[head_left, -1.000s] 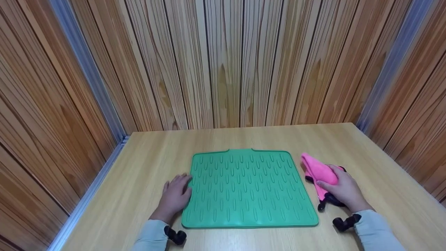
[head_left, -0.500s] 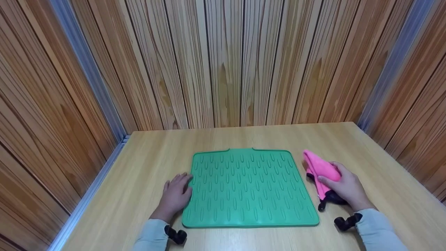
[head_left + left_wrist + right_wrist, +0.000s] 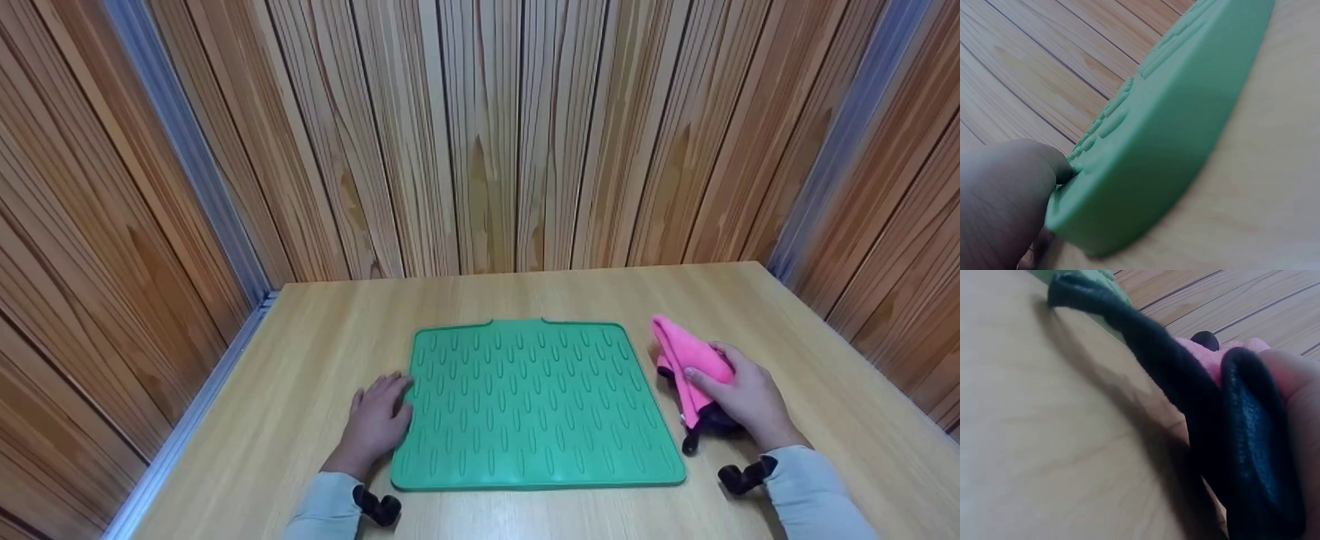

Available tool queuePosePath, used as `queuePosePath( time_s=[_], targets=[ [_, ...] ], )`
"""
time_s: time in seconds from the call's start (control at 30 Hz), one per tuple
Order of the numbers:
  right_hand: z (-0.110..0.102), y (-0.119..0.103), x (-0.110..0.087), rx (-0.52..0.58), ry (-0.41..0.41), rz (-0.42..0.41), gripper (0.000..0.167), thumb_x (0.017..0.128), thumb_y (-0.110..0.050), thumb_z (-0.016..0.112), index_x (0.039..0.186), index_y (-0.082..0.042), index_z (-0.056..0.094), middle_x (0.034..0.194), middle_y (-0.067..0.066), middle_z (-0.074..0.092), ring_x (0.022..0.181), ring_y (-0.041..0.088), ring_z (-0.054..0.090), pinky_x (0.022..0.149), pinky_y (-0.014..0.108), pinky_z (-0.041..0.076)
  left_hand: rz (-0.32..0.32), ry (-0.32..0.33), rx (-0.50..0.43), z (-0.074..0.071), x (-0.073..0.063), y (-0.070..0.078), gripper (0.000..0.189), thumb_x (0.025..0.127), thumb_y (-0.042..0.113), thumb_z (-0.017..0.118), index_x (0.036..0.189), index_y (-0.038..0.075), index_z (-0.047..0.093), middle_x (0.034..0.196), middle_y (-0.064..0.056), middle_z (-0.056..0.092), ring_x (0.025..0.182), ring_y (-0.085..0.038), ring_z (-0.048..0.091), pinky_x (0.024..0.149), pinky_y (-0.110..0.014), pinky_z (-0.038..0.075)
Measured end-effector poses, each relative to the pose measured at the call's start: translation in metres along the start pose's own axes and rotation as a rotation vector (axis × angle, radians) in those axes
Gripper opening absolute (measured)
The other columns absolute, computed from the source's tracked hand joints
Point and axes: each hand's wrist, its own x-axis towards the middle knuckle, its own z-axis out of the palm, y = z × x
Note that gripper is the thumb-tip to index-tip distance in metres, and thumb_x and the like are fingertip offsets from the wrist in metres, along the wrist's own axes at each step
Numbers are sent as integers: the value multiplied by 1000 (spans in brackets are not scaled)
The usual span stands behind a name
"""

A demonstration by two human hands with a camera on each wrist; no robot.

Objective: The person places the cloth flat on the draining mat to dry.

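My right hand (image 3: 754,397) grips a soft pink-and-black cloth piece (image 3: 694,364), folded over, its exact kind unclear. The thumb lies across its pink side, and most of the fingers are hidden behind it. In the right wrist view, a black strip (image 3: 1157,349) of that cloth juts out above the wood and casts a shadow. A green studded mat (image 3: 540,405) lies flat in the middle of the table. At its left edge rests my left hand (image 3: 379,420), fingers relaxed. The left wrist view has a digit (image 3: 1044,160) touching the mat's raised rim (image 3: 1145,152).
Light wood tabletop (image 3: 330,322) surrounds the mat. Plank-patterned walls (image 3: 480,135) stand behind and on both sides, with metal strips (image 3: 202,165) at the corners. Black camera mounts (image 3: 746,480) sit on both wrists.
My right hand has shifted slightly away from me with the cloth, and the black part once seen behind the fingers is now hidden. The left hand and the mat look unmoved.
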Motion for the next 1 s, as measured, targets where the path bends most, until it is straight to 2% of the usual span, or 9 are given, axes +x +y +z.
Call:
queuePosePath(
  time_s=[0.27,0.53,1.0],
  targets=[
    [0,-7,-1,6,-6,-12,100,107,-66,66,175,-1,31,173,39,41,152,59,45,123,79,38,-1,-1,-4,-1,1,0,49,110,16,60,157,4,62,172,-28,51,166,-55,38,135,-81,16],
    [1,-16,0,-10,-15,-14,99,108,-63,67,174,0,31,170,39,44,148,58,48,119,76,44,-1,-5,3,-1,2,1,48,110,16,60,157,4,62,172,-28,52,166,-55,39,135,-81,16],
    [6,-36,2,57,-59,-7,104,106,-70,66,177,-5,27,173,35,42,150,55,47,123,75,43,-6,-8,3,-1,0,0,49,110,17,60,158,5,61,173,-27,51,166,-54,38,135,-81,16]
  ],
)
